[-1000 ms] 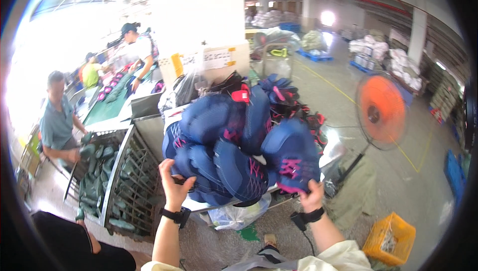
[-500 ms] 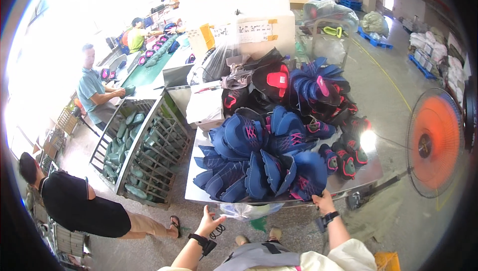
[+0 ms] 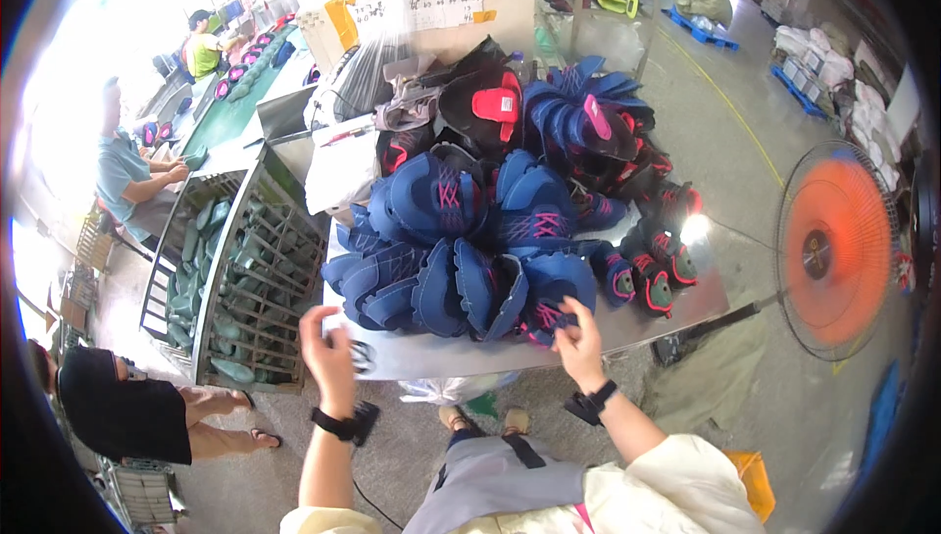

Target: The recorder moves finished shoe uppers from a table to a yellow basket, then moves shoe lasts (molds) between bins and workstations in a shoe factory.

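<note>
A heap of blue shoe uppers, some with pink laces, covers the metal table ahead of me. My right hand is at the table's front edge with fingers apart, close beside a blue upper with pink laces; whether the fingertips touch it I cannot tell. Raised over the table's front left corner, my left hand has its fingers slightly curved and apart, holding nothing visible. Beside it lies a dark coil. Black uppers with red trim are piled farther back.
At left stands a rack cart full of green shoe lasts. An orange fan is at right. Finished-looking shoes sit on the table's right side. One person works at a green conveyor; another stands nearby.
My view has shifted, so the table appears lower left. My left hand has risen from below the table's edge to its corner. My right hand has moved left along the front edge.
</note>
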`<state>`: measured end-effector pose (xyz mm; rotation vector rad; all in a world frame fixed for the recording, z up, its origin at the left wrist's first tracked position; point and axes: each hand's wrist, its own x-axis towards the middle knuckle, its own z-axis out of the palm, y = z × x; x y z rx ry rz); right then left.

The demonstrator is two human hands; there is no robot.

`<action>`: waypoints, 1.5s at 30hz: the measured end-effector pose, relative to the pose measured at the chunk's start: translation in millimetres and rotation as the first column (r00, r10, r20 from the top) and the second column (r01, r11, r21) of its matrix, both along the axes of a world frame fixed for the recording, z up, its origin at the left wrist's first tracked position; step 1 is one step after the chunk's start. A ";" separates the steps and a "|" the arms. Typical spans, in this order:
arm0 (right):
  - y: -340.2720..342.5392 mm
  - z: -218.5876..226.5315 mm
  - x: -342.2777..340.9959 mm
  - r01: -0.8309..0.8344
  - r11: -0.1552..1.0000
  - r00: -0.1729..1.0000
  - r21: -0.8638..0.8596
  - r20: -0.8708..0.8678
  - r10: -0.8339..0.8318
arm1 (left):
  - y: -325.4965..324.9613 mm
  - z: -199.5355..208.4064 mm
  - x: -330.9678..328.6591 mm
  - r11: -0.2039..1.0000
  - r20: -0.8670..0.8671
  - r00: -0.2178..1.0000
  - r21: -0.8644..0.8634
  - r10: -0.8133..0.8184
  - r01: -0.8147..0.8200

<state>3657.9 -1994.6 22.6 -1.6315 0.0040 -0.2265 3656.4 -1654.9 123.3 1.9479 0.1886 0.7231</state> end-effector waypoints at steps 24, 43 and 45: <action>9.6 10.0 19.2 -0.296 0.928 0.804 0.226 -0.466 0.370 | -176.7 -43.7 -14.7 0.936 -0.307 0.926 0.198 -0.222 0.290; 132.0 1.7 21.1 -0.426 0.548 0.853 -0.719 -0.119 0.507 | -33.0 -7.0 -101.1 0.832 -0.467 0.884 0.504 0.035 0.233; 144.7 14.6 24.7 -0.438 0.475 0.834 -0.763 -0.148 0.531 | -12.1 -0.3 -74.1 0.819 -0.542 0.823 0.542 0.170 0.188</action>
